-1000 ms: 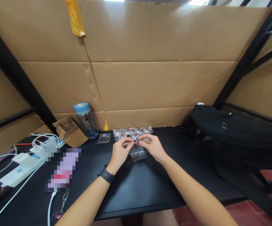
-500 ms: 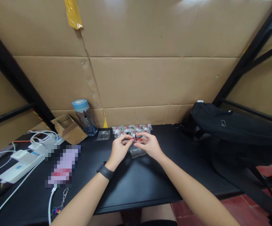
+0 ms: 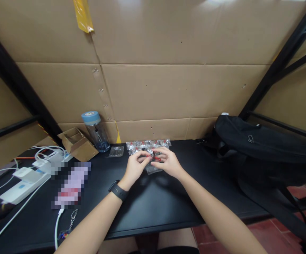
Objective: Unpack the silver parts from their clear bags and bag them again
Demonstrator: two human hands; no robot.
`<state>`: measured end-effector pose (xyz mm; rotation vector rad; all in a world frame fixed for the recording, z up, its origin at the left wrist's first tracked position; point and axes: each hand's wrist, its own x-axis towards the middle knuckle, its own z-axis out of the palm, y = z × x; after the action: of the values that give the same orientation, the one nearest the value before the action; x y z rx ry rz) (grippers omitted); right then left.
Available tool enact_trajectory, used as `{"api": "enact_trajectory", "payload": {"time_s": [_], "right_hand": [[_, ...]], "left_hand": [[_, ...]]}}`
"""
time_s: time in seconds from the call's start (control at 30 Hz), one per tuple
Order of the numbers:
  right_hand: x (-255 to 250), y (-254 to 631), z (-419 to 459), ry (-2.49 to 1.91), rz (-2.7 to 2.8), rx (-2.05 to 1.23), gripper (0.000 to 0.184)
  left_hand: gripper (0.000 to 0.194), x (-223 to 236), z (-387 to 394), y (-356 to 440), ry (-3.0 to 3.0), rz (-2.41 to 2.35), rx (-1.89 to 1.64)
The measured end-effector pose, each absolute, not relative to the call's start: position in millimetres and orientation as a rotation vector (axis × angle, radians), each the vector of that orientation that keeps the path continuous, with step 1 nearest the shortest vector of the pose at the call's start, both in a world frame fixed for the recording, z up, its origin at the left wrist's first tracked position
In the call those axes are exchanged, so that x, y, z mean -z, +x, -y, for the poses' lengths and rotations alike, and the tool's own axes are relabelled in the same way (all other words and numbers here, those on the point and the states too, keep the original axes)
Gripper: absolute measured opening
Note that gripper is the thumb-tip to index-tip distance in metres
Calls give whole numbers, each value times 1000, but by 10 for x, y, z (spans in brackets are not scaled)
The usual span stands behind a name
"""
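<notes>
Between my two hands is a small shiny round piece with a red cord; its exact kind is too small to make out. The fingertips of my left hand pinch its left side, and a bit of red shows there. My right hand has its fingers closed on the other side, where the red cord shows. Right under the hands lies a clear plastic bag, partly covered by the fingers. Just behind, several clear packets with red and silvery contents lie in rows.
An empty-looking clear bag lies left of the packets. Further left are a blue-lidded bottle, an open cardboard box, a power strip with cables and a blurred phone-shaped item. A black backpack fills the right side.
The round piece has turned slightly between the fingers and shows more of its dark, shiny face. Both hands stay at nearly the same spot.
</notes>
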<state>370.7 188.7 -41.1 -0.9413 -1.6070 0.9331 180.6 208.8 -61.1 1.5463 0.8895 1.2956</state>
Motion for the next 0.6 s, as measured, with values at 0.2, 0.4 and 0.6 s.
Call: {"api": "enact_trajectory", "payload": {"time_s": [0.2, 0.4, 0.6], "right_hand": [[292, 3834, -1882, -1016, 1840, -650, 48], [178, 4023, -1877, -1161, 2202, -487, 41], [67, 4154, -1831, -1384, 2360, -609, 24]], "left_hand": [[23, 483, -2056, 1689, 2173, -963, -1067], [23, 467, -2041, 1605, 2618, -874, -642], [29, 562, -2083, 1537, 2643, -784, -371]]}}
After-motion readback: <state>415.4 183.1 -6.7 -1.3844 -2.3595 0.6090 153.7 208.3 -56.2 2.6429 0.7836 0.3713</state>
